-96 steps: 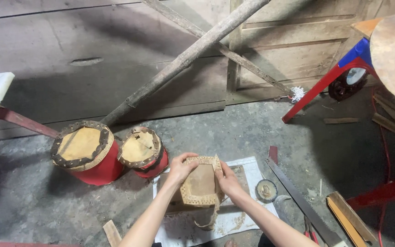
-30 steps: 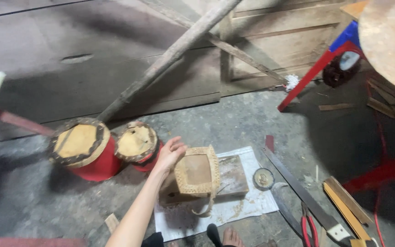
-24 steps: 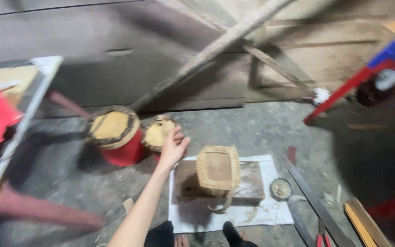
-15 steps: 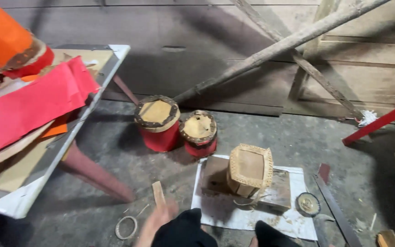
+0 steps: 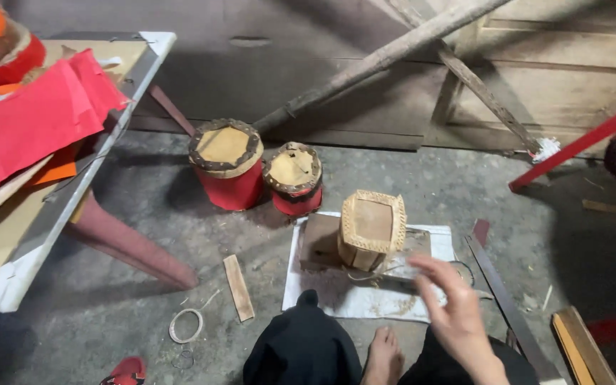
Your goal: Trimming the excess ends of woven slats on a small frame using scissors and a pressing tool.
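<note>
An unfinished woven drum frame [image 5: 371, 228] of pale cane stands on a white sheet [image 5: 336, 299] on the floor, beside a brown block [image 5: 320, 241]. My right hand [image 5: 450, 305] hovers just right of it near the sheet's edge, fingers spread, holding nothing and blurred by motion. My left hand is out of view. Two finished small drums with red bodies stand behind: a larger one [image 5: 227, 162] and a smaller one [image 5: 294, 178]. My knee in dark cloth [image 5: 301, 349] and a bare foot [image 5: 383, 356] show at the bottom.
A low table [image 5: 51, 214] at left carries red paper [image 5: 30, 121], orange sheets and cardboard. A wooden pole [image 5: 386, 55] leans against the plank wall. On the floor lie a wood strip [image 5: 238, 286], a wire ring [image 5: 185, 325], a long metal bar [image 5: 500, 292] and a red frame leg [image 5: 579, 146].
The view swung left, bringing the table with red paper into sight. My left hand left the drums and dropped out of view; my right hand came up beside the woven frame.
</note>
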